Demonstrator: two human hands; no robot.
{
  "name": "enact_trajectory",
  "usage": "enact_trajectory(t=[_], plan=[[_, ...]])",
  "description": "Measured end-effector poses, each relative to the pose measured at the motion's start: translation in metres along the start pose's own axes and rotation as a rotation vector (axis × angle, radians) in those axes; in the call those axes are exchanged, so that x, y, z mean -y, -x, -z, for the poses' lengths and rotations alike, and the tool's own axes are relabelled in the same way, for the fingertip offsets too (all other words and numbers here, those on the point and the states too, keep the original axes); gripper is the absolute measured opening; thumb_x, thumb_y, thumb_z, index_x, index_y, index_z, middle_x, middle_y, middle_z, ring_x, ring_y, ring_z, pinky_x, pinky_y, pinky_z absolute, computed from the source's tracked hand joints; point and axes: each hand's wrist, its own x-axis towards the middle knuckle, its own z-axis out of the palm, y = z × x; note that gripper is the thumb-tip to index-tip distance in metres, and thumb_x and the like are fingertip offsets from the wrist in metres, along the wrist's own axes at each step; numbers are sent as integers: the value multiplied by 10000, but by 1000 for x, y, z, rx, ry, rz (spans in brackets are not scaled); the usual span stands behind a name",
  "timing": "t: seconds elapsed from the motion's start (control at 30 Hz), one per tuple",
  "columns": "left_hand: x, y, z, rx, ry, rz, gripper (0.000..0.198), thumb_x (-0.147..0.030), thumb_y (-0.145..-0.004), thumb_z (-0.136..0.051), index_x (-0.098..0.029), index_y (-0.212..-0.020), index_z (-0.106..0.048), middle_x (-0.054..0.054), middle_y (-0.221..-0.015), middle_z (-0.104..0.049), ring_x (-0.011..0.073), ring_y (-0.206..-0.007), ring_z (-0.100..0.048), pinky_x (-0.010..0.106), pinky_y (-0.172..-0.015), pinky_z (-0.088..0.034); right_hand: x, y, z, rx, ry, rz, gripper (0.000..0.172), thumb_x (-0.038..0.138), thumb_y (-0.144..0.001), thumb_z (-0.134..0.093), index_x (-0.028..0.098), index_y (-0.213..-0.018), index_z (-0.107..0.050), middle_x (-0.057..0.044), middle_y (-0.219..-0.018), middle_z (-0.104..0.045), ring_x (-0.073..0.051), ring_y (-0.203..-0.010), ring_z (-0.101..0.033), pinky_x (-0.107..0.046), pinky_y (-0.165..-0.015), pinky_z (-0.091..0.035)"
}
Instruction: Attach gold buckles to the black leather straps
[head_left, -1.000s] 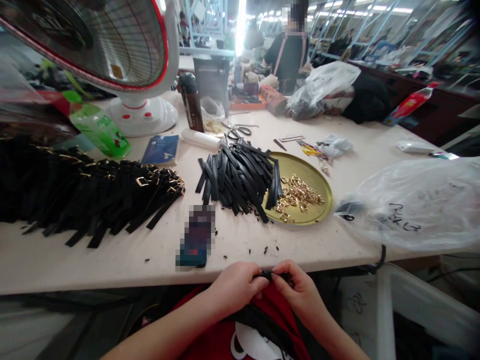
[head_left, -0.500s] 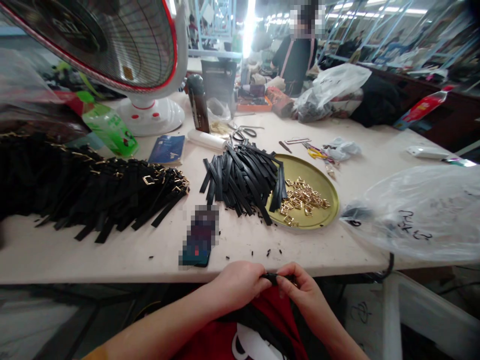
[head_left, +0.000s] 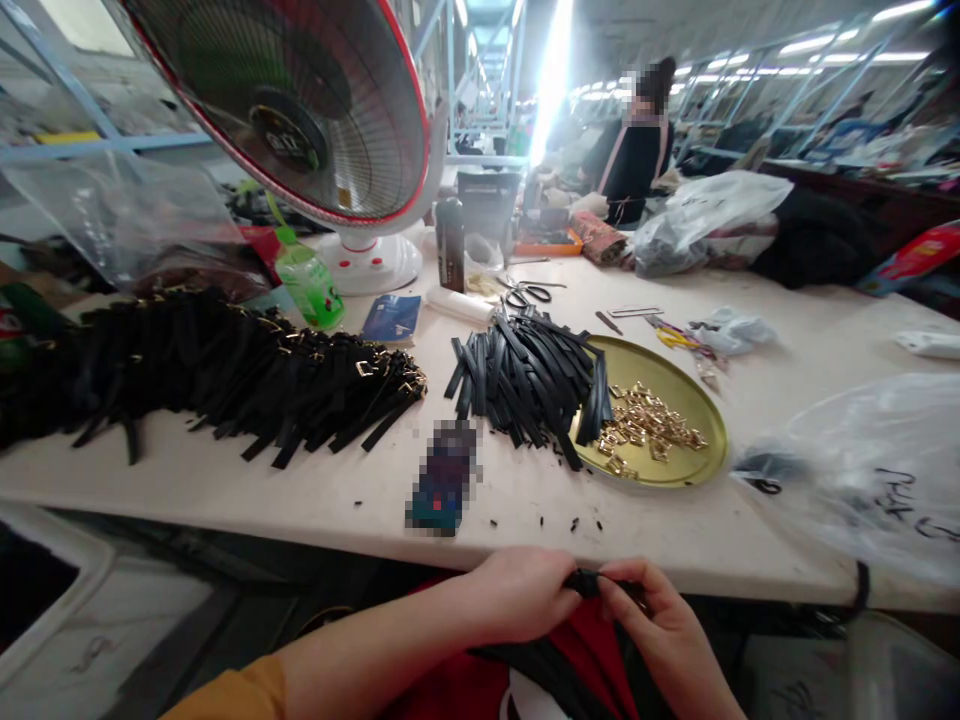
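Observation:
Just off the table's front edge, above my lap, my left hand (head_left: 525, 592) and my right hand (head_left: 651, 605) pinch a black strap (head_left: 586, 582) between them. Both hands are closed, and my fingers cover most of the held part. Whether a buckle sits on it I cannot tell. Beyond my hands lies a pile of loose black straps (head_left: 517, 375), partly overlapping a round gold-coloured tray (head_left: 709, 452). Small gold buckles (head_left: 649, 420) are heaped in that tray. To the left stretches a long heap of black straps with gold buckles (head_left: 225, 375).
A phone (head_left: 444, 480) lies near the table edge, with small black bits around it. Behind are a blue booklet (head_left: 391, 318), a green bottle (head_left: 309, 280), a heater-like fan (head_left: 315, 110) and scissors (head_left: 525, 292). A plastic bag (head_left: 862, 470) lies right. A person (head_left: 634, 165) is in the background.
My view has turned left and tipped up a little, so the table's things appear farther right and lower. Both hands stay pinched on the strap, with little visible change in grip.

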Motion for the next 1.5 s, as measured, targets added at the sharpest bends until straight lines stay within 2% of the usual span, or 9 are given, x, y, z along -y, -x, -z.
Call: enact_trajectory(t=[0.27,0.5,0.7,0.97,1.07,1.2,1.3,1.4,1.5], plan=[[6,6,-2,-84,-52,-32,296,-407,-803,-407,-211,-827,-628,51,-756,-680,208,-642,-611,244,-467,-321,11,-3,-1,71,-7,20,312,490,-690,-587,192,-767,-533,21,-548,-532,-149,-548,-500,-264,-541,-411],[9,5,10,0,64,-31,297,-434,-786,-443,-207,-841,-627,45,-778,-668,190,-648,-587,228,-471,-323,18,-5,-7,88,-80,-40,357,532,-667,-592,192,-749,-519,29,-544,-513,-138,-530,-486,-249,-513,-392],[4,-5,9,-44,-7,15,276,-355,-814,-408,-179,-791,-620,66,-763,-660,205,-691,-598,243,-549,-384,24,-6,-7,73,16,74,268,449,-710,-574,183,-727,-548,12,-599,-548,-141,-562,-498,-254,-543,-418],[5,-14,16,6,-36,52,309,-354,-828,-368,-172,-817,-617,80,-768,-659,225,-702,-616,258,-547,-403,19,-25,11,189,-47,-8,335,443,-702,-582,183,-913,-560,-14,-694,-610,-175,-648,-568,-288,-604,-451],[3,-20,17,16,-66,51,314,-349,-819,-371,-167,-824,-627,92,-780,-664,235,-709,-619,268,-563,-418,21,-29,15,220,-6,4,270,429,-725,-553,180,-830,-572,4,-623,-575,-162,-601,-542,-273,-567,-430],[-5,-37,13,27,-71,16,340,-357,-838,-350,-173,-876,-634,105,-818,-669,252,-738,-620,292,-597,-437,22,-34,19,212,-2,43,258,425,-744,-523,179,-816,-561,-9,-688,-591,-162,-632,-545,-269,-578,-433],[-4,-53,17,7,-118,-21,370,-410,-851,-358,-174,-878,-642,103,-816,-666,255,-740,-615,299,-610,-436,19,-49,27,132,68,61,289,441,-748,-509,175,-850,-554,-19,-699,-597,-175,-647,-552,-281,-586,-436],[3,-71,32,-141,-279,-77,353,-461,-842,-407,-193,-860,-637,73,-804,-648,228,-760,-599,287,-648,-432,12,-70,37,-41,272,136,294,430,-769,-483,175,-896,-553,-49,-756,-616,-210,-706,-563,-337,-655,-436],[11,-94,48,-318,-420,-39,242,-277,-873,-385,-194,-977,-587,77,-870,-606,210,-793,-573,294,-671,-424,3,-85,38,-199,526,317,228,370,-804,-457,182,-864,-570,-78,-829,-604,-240,-793,-547,-390,-741,-412]])
